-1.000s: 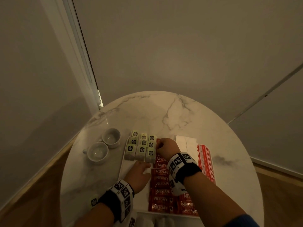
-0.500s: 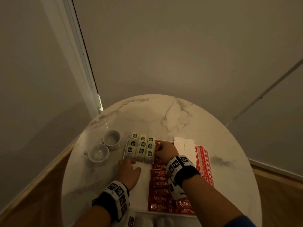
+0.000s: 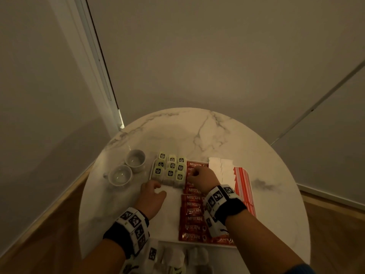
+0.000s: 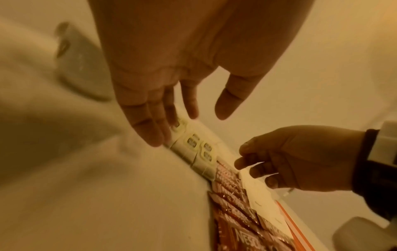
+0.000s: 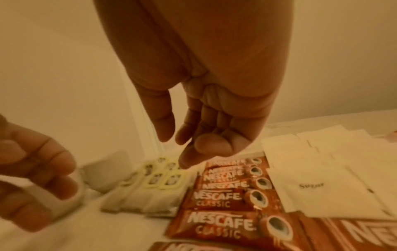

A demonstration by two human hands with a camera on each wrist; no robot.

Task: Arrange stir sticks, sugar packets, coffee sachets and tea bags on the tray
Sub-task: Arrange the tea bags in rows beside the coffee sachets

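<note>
Hands first: right hand [image 3: 201, 177] hovers over the far end of the coffee sachets [image 3: 192, 212], fingers loosely curled, gripping nothing I can see. Left hand [image 3: 151, 196] relaxed, fingers extended near the tea bags [image 3: 170, 172]. Table [image 3: 197, 131] carries the tray [image 3: 170, 218]; sugar packets [image 3: 221, 168] and stir sticks [image 3: 244, 186] already lie on it. Looks like final straightening; next, nudge the tea bags square.
</note>
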